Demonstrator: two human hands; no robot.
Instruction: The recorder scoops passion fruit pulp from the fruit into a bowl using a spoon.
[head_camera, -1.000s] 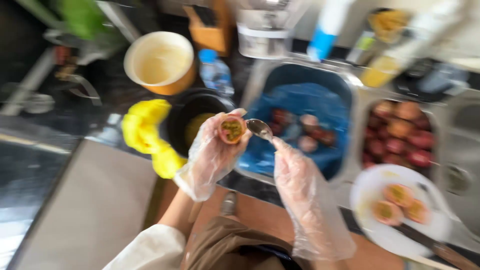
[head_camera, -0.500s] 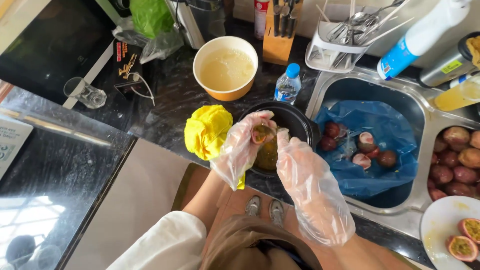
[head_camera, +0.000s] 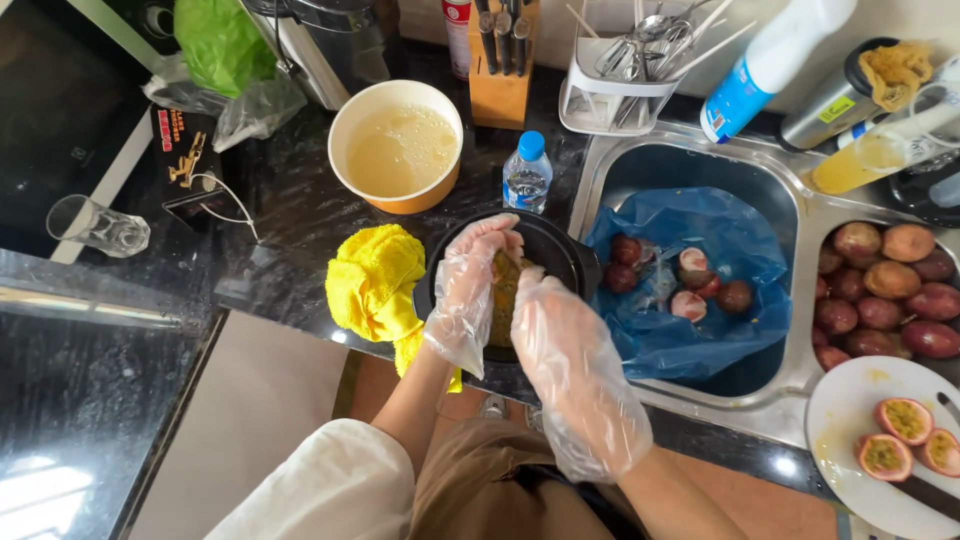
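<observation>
Both hands, in loose clear plastic gloves, meet over a round black bowl (head_camera: 560, 262) at the front edge of the dark stone worktop (head_camera: 290, 210). The left hand (head_camera: 468, 295) has its grip curled around a halved passion fruit (head_camera: 503, 272), of which only a sliver of yellow-brown pulp shows between the gloves; the right hand (head_camera: 560, 335) presses in beside it with its grip drawn together, though whether it holds a tool I cannot tell, the fingers being hidden. The step in hand looks like emptying the fruit's pulp into the bowl, which already carries a brownish, seedy mass. The next move would seem to call for a steady tilt of the shell over the bowl so nothing slips past the rim. Just left of the bowl lies a crumpled yellow cloth (head_camera: 375, 280). To the right, a steel sink holds a blue plastic bag (head_camera: 700, 330) with emptied purple shells in it, and beyond it a basin of whole purple passion fruits (head_camera: 885, 300). A white plate (head_camera: 840, 430) bears more cut halves, and behind the bowl stand a small water bottle (head_camera: 527, 175) and an orange-sided bowl of pale liquid (head_camera: 397, 150).
</observation>
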